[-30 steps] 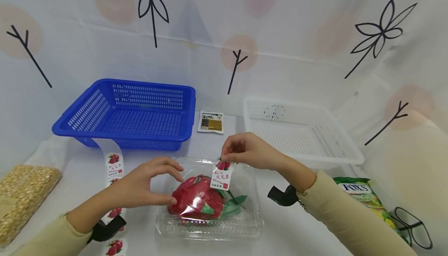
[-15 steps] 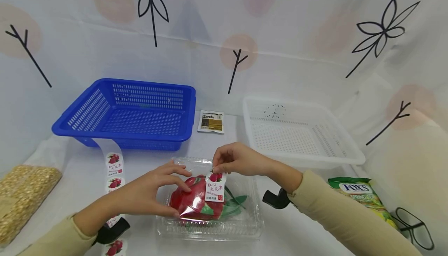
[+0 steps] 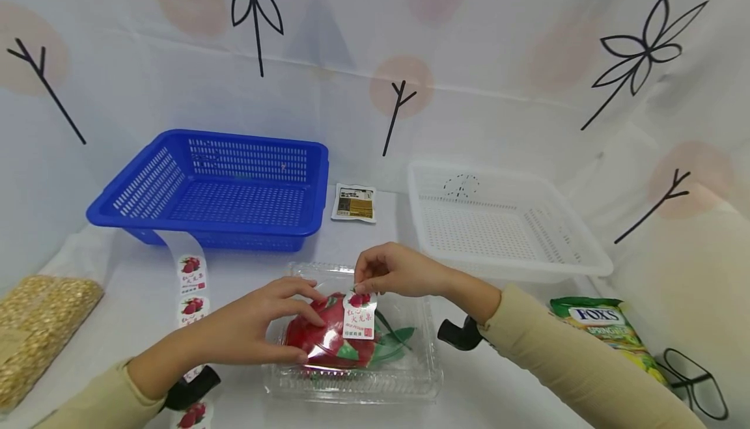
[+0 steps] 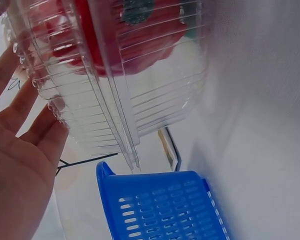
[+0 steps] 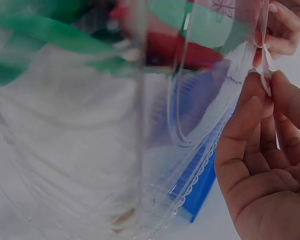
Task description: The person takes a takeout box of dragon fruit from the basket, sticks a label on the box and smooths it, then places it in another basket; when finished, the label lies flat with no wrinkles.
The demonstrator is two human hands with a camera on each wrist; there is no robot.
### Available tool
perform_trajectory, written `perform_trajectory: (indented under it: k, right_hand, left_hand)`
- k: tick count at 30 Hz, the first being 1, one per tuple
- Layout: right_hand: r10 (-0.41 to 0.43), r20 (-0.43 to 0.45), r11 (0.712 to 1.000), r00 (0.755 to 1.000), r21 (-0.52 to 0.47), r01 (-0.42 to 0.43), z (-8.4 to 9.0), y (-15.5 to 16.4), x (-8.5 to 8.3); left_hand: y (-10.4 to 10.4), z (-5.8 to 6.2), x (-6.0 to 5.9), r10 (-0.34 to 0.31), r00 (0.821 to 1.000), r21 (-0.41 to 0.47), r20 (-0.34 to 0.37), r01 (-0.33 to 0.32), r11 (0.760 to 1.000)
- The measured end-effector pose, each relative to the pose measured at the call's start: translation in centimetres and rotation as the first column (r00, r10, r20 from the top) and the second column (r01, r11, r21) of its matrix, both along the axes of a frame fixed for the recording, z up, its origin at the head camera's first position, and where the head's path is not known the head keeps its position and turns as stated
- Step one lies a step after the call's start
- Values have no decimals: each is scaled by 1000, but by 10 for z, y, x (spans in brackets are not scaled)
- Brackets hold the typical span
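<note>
A clear plastic clamshell box [image 3: 410, 364] lies closed on the table with a red dragon fruit [image 3: 325, 338] and its green leaves inside. My right hand [image 3: 404, 271] pinches the top edge of a white label [image 3: 359, 319] printed with dragon fruit, between thumb and forefinger. The label hangs over the lid, above the fruit; its lower end seems to meet the plastic. In the right wrist view the label [image 5: 266, 82] shows edge-on between the fingertips. My left hand [image 3: 252, 325] rests on the left part of the lid, fingers spread. The left wrist view shows these fingers [image 4: 20, 110] beside the box wall.
A strip of labels [image 3: 192, 279] runs down the table's left side. A blue basket [image 3: 234, 227] and a white basket [image 3: 562, 263] stand behind, with a small packet [image 3: 354, 203] between. A bag of grains [image 3: 53, 312] lies left, a FOX'S bag [image 3: 603, 325] right.
My right hand has brought the label down and slightly left onto the lid above the fruit. My left hand has moved right, its fingers coming over the lid.
</note>
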State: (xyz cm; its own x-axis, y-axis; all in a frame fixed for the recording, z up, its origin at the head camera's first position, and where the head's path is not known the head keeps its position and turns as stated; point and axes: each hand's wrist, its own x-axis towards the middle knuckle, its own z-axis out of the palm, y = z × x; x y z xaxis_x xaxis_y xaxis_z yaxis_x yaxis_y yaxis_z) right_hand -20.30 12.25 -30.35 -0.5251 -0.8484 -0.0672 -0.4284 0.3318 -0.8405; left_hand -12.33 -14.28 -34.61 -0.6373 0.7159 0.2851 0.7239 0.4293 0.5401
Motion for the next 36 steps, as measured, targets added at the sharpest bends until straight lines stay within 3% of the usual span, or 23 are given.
perform_trajectory:
  k: [11,18,22,28,30,32,34,36]
  right_hand:
    - [-52,-117,993,992,99,63,1,-3,3]
    - [-49,-198,993,979,92,69,1,-4,6]
    - [-51,-314,985,948,140,100,2,-5,6]
    - [-128,-435,950,891,204,235,8,1,2]
    - [-143,-406,961,903,161,224,10,5,-1]
    - [-116,-326,979,938,120,163,10,9,-3]
    - [-49,-189,992,981,102,69,10,9,-4]
    - [24,-26,994,999,111,-21,8,8,-4]
  left_hand:
    - [1,4,2,-22,1000,-65,-12,21,998]
    - [1,4,2,-35,999,-64,-23,33,997]
    - [0,4,1,-35,999,-70,-11,34,997]
    - [0,4,0,-29,999,-77,16,30,997]
    - [1,4,0,-28,999,-75,18,30,997]
    - [1,4,1,-29,999,-72,14,30,997]
    - [1,4,1,-31,999,-67,16,32,997]
    - [1,4,2,-35,999,-60,15,36,998]
